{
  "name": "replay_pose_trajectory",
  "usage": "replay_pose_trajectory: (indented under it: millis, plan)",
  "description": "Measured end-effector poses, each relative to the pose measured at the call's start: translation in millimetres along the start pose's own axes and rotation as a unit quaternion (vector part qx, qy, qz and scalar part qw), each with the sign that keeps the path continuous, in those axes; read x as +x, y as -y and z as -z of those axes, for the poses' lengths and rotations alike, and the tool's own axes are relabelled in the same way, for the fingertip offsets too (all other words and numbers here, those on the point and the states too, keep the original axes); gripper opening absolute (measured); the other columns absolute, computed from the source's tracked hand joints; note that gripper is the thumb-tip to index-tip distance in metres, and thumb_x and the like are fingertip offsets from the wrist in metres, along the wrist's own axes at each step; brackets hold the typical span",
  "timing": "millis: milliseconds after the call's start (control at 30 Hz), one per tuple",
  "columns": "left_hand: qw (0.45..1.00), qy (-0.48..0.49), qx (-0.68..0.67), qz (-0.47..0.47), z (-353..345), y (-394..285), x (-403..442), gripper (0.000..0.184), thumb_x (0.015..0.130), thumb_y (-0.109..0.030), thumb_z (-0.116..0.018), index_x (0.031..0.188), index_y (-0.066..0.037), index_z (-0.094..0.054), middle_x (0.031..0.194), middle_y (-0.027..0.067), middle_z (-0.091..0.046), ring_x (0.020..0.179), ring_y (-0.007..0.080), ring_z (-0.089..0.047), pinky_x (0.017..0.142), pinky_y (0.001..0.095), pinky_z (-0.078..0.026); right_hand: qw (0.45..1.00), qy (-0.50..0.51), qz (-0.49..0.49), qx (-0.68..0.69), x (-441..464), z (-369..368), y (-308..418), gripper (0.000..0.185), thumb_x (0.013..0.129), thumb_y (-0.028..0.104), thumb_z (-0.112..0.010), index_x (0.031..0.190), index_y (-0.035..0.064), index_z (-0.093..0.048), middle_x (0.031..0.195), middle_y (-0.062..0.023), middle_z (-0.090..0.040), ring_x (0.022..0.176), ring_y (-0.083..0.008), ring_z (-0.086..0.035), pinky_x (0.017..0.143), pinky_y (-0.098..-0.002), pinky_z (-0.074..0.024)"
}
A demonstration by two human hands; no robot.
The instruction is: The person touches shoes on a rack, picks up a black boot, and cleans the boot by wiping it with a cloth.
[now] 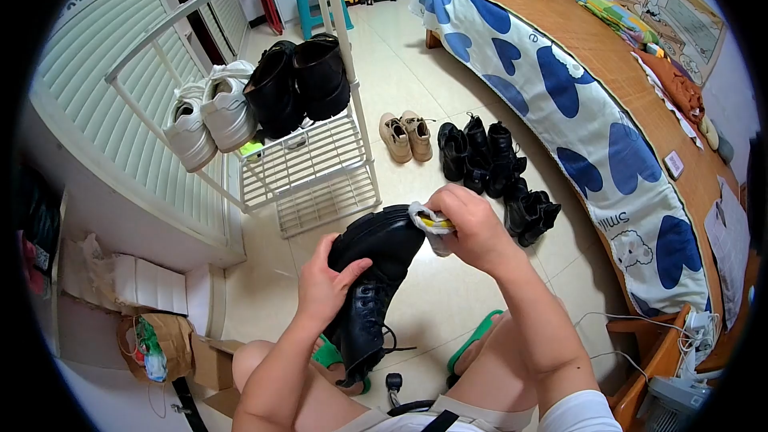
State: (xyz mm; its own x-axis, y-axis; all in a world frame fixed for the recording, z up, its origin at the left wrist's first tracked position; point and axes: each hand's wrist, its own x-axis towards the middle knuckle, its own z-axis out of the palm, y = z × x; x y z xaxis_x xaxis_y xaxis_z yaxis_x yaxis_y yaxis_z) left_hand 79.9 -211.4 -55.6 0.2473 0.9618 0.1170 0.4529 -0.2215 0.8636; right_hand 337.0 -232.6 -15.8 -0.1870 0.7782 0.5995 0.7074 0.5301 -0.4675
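My left hand (326,278) is closed around a black lace-up boot (378,264), thumb on its upper. The boot is held above my lap, toe pointing away and shaft toward me, with a loose lace hanging to the right. Pinched in my right hand (478,228) is a grey-white cloth (424,222) with a yellow part showing at the fingers. This cloth touches the boot near the toe and sole edge.
A white shoe rack (308,168) stands ahead on the left, with white sneakers (228,108) and black shoes (320,76) on top. Tan shoes (406,138) and several black boots (480,156) are on the floor. A bed (552,72) runs along the right.
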Motion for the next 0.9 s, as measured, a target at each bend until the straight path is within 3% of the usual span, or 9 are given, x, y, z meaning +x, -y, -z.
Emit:
replay_pose_trajectory:
  millis: [100, 300, 367, 467, 667, 733, 800, 867, 900]
  plan:
    - [1.000, -0.011, 0.014, -0.019, 0.3, -1.3, -0.9, 0.056, 0.078, -0.038, -0.081, 0.115, -0.002, -0.058, 0.091, 0.0164, -0.071, 0.083, 0.0282, -0.070, 0.075, 0.0356, -0.053, 0.996, -0.028, -0.039, 0.074, -3.2, -5.9, -2.2, 0.033, 0.066, -0.006, -0.073, 0.093, 0.0024, -0.056, 0.088, -0.0133, -0.060, 0.080, -0.0340, -0.061, 0.068, -0.0391, -0.0499]
    - [1.000, -0.002, -0.027, -0.014, -8.0, 18.7, 0.9, 0.055, 0.082, -0.035, -0.079, 0.119, -0.001, -0.056, 0.098, 0.0150, -0.069, 0.090, 0.0229, -0.067, 0.081, 0.0321, -0.051, 0.989, -0.067, -0.092, 0.096, -3.0, -10.0, 3.4, 0.028, 0.071, -0.004, -0.072, 0.093, 0.0011, -0.055, 0.086, -0.0162, -0.059, 0.079, -0.0361, -0.061, 0.067, -0.0387, -0.0501]
    - [0.986, -0.009, -0.166, 0.002, -11.1, 19.9, 2.4, 0.052, 0.087, -0.035, -0.075, 0.122, -0.001, -0.054, 0.106, 0.0104, -0.066, 0.097, 0.0175, -0.062, 0.087, 0.0292, -0.048, 0.989, -0.068, -0.100, 0.079, -7.0, -14.5, 3.3, 0.025, 0.074, -0.001, -0.073, 0.091, 0.0015, -0.055, 0.083, -0.0147, -0.059, 0.075, -0.0332, -0.060, 0.066, -0.0372, -0.0492]
    - [0.970, 0.006, -0.241, -0.009, -3.7, 1.6, 9.3, 0.052, 0.090, -0.036, -0.071, 0.123, -0.001, -0.051, 0.110, 0.0066, -0.063, 0.100, 0.0145, -0.058, 0.090, 0.0278, -0.045, 0.990, -0.053, -0.098, 0.086, -15.3, -30.5, 0.8, 0.022, 0.077, 0.004, -0.074, 0.090, 0.0020, -0.056, 0.080, -0.0142, -0.058, 0.071, -0.0300, -0.060, 0.064, -0.0359, -0.0484]
    - [0.974, -0.003, -0.226, -0.008, -8.1, 7.5, 12.6, 0.051, 0.090, -0.037, -0.071, 0.121, -0.001, -0.051, 0.108, 0.0071, -0.063, 0.100, 0.0144, -0.058, 0.090, 0.0284, -0.046, 0.979, -0.018, -0.190, 0.065, -7.2, -21.2, 4.4, 0.022, 0.077, 0.006, -0.070, 0.094, 0.0010, -0.057, 0.084, -0.0162, -0.062, 0.074, -0.0312, -0.062, 0.068, -0.0357, -0.0496]
    - [0.974, -0.001, -0.226, 0.005, -9.5, 9.4, 11.4, 0.051, 0.090, -0.036, -0.071, 0.120, -0.001, -0.051, 0.108, 0.0076, -0.064, 0.100, 0.0146, -0.058, 0.091, 0.0288, -0.046, 0.971, -0.034, -0.225, 0.068, -1.8, -15.3, 7.3, 0.027, 0.076, 0.011, -0.069, 0.097, -0.0007, -0.057, 0.086, -0.0210, -0.064, 0.078, -0.0379, -0.064, 0.072, -0.0412, -0.0512]
    - [0.976, 0.000, -0.217, 0.027, -11.9, 15.6, 10.5, 0.051, 0.091, -0.036, -0.070, 0.122, -0.001, -0.051, 0.109, 0.0092, -0.064, 0.100, 0.0161, -0.059, 0.092, 0.0303, -0.046, 0.964, -0.042, -0.247, 0.087, 0.1, -15.6, 6.5, 0.030, 0.076, 0.013, -0.069, 0.100, -0.0009, -0.058, 0.088, -0.0210, -0.065, 0.079, -0.0354, -0.065, 0.074, -0.0391, -0.0517]
    - [0.981, 0.000, -0.191, 0.035, -12.9, 17.2, 9.0, 0.052, 0.091, -0.037, -0.069, 0.123, 0.000, -0.051, 0.110, 0.0100, -0.064, 0.101, 0.0168, -0.059, 0.092, 0.0309, -0.046, 0.948, -0.118, -0.262, 0.138, 2.2, -21.4, 2.5, 0.031, 0.077, 0.014, -0.069, 0.102, -0.0010, -0.059, 0.090, -0.0205, -0.065, 0.081, -0.0341, -0.066, 0.075, -0.0381, -0.0517]
    - [0.986, 0.001, -0.164, 0.041, -13.9, 17.8, 8.3, 0.052, 0.092, -0.038, -0.068, 0.124, 0.000, -0.051, 0.111, 0.0108, -0.064, 0.102, 0.0175, -0.059, 0.093, 0.0315, -0.046, 0.949, -0.127, -0.256, 0.134, 6.5, -20.4, 7.5, 0.029, 0.079, 0.009, -0.068, 0.105, -0.0006, -0.060, 0.094, -0.0189, -0.065, 0.082, -0.0331, -0.066, 0.076, -0.0368, -0.0516]
